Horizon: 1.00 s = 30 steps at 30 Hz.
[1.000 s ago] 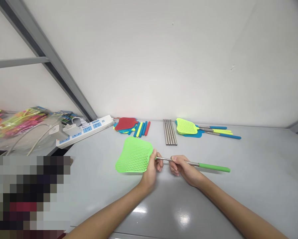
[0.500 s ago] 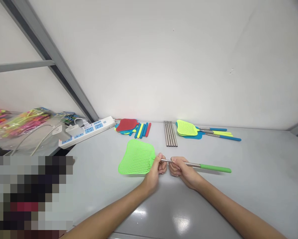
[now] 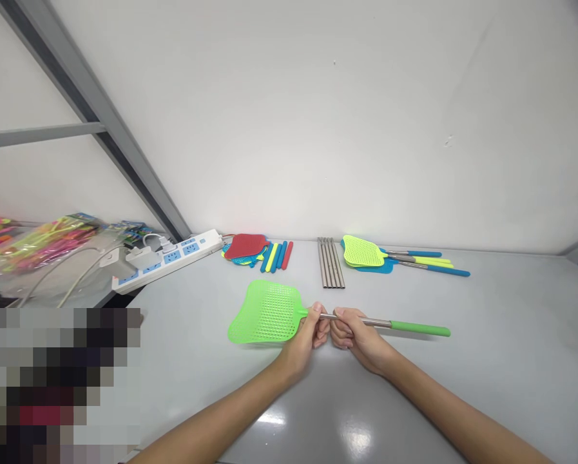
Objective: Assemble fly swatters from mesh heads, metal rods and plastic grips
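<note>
A green fly swatter (image 3: 268, 314) lies across in front of me, its mesh head to the left and its green grip to the right, held just over the table. My left hand (image 3: 312, 330) is closed around the metal rod near the neck of the head. Close beside it, my right hand (image 3: 354, 330) wraps round the rod farther right, thumb on top. Only a short piece of rod shows between the hands. Behind them lies a row of several metal rods (image 3: 331, 263).
At the back are stacked swatter heads, red on top (image 3: 246, 246), and several coloured grips (image 3: 276, 256). Swatters with a yellow head on top (image 3: 363, 251) lie back right. A white power strip (image 3: 167, 260) and bagged bright items (image 3: 51, 245) are at left. A wall stands behind.
My left hand has slid slightly right along the rod, away from the swatter head, so more of the green neck shows. The gap between my hands is narrower.
</note>
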Available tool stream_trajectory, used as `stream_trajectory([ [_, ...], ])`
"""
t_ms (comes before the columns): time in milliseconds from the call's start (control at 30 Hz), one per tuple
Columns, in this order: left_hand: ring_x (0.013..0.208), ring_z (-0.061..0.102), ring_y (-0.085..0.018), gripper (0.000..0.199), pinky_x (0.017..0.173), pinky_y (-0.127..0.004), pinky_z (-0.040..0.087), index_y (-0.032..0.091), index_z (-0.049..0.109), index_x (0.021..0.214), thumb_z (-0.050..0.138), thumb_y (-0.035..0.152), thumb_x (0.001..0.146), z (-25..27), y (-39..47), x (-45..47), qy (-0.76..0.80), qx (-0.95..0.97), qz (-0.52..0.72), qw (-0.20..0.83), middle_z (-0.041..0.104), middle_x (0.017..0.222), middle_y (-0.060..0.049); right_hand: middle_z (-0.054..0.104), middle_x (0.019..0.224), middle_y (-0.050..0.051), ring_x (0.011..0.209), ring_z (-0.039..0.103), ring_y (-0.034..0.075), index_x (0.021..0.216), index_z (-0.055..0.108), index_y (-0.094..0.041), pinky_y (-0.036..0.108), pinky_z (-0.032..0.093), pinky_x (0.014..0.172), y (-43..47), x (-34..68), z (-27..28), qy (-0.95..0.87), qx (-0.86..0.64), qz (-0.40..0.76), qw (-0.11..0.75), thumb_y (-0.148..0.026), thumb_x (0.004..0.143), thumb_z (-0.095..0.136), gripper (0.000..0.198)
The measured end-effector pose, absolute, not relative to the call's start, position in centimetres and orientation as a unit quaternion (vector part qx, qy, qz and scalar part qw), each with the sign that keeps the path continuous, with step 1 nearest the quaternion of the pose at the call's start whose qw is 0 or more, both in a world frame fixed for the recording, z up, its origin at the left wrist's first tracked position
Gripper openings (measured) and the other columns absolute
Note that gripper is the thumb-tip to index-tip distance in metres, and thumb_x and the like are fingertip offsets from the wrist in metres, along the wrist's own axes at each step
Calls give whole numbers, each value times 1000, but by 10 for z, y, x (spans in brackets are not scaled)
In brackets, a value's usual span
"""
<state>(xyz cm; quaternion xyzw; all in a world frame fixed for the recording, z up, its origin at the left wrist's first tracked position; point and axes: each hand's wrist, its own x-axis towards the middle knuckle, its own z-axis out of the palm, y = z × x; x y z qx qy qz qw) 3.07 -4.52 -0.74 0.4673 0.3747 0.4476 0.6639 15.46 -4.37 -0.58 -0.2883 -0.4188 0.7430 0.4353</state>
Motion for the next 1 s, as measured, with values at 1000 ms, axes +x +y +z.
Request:
stream_trajectory([
  [1000,32,18,-3,45,35,-20,14,19,18,47,44,44,74,7,-42,36,449,406,473,640,14,40,9,17,39,-8,35,17,5,45,27,-18,25,12,41,-43,152,2,-365,-346,728,466,-28,77,42,37],
])
